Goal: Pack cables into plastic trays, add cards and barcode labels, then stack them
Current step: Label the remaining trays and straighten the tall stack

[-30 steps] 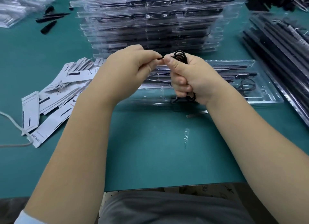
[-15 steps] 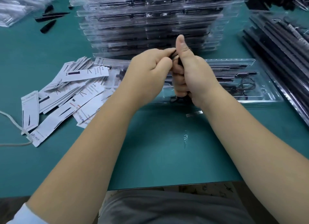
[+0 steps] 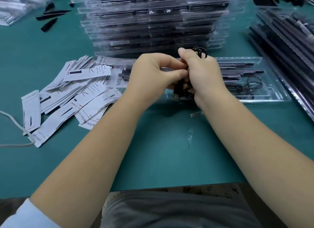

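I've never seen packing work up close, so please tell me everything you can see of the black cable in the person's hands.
The black cable is thin and wound into a small bundle of loops. Loops stick out above the right hand, which grips the bundle; a plug end with a metal tip hangs below it. The left hand pinches part of it. It is held above the clear plastic tray on the green table, not yet in it.

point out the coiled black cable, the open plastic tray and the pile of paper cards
coiled black cable (image 3: pixel 200 52): head view, loops above the right hand
open plastic tray (image 3: pixel 265 101): head view, near rim
pile of paper cards (image 3: pixel 88 107): head view, a middle card
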`<state>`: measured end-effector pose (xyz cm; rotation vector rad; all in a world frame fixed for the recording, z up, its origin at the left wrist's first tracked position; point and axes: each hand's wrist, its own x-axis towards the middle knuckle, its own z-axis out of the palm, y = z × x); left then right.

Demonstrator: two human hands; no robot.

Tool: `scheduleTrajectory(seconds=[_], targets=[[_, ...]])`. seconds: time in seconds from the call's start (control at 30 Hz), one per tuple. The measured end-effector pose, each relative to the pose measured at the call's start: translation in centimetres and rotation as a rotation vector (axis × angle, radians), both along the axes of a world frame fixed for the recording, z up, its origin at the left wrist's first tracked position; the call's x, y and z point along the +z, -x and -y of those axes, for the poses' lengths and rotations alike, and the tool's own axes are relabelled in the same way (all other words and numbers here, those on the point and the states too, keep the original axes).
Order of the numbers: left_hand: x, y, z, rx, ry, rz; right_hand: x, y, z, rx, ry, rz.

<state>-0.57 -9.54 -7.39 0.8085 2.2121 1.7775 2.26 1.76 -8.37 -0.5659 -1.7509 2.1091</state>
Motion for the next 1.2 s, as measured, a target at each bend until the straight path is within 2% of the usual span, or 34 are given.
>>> scheduleTrajectory(seconds=[0.1, 0.2, 0.27, 0.33, 0.43, 0.53, 0.6, 0.67, 0.77, 0.87, 0.97, 1.07, 1.2], targets=[[0.8, 0.6, 1.2, -0.073, 0.210, -0.136, 0.2, 0.1, -0.3, 0.054, -0.045, 0.032], [2.2, 2.8, 4.1, -0.188, 0.622, -0.315, 0.3, 0.1, -0.3, 0.072, 0.063, 0.019], [2.9, 4.0, 6.2, -0.225, 0.883, -0.308, 0.3, 0.0, -0.2, 0.071, 0.141, -0.029], [2.7, 4.4, 7.7, -0.244, 0.970, -0.272, 0.5, -0.2, 0.1, 0.073, 0.144, -0.026], [1.8, 4.0, 9.0, -0.193, 0.819, -0.280, 0.7, -0.5, 0.3, 0.095, 0.039, 0.018], [0.6, 3.3, 9.6, -0.077, 0.706, -0.480, 1.1, -1.1, 1.1, 0.091, -0.094, -0.068], [0.2, 2.8, 9.3, -0.010, 0.694, -0.697, 1.4, -2.1, 2.2, 0.064, -0.366, -0.198], [0.4, 2.3, 8.8, 0.041, 0.661, -0.820, 1.1, -3.0, 3.5, 0.093, -0.769, -0.329], [0.6, 2.1, 8.6, 0.140, 0.556, -0.770, 0.4, -3.3, 5.0, 0.137, -1.211, -0.363], [0.1, 2.9, 9.1, 0.205, 0.425, -0.645, -0.7, -3.0, 6.0, 0.187, -1.478, -0.323], [-0.1, 3.3, 9.6, 0.150, 0.466, -0.610, -1.7, -3.1, 6.4, 0.230, -1.590, -0.336], [0.3, 3.5, 10.5, -0.031, 0.432, -0.359, -1.7, -3.0, 5.9, 0.168, -1.527, -0.309], [0.1, 3.9, 11.0, -0.111, 0.585, -0.370, -1.4, -2.8, 5.4, 0.136, -1.482, -0.327]])
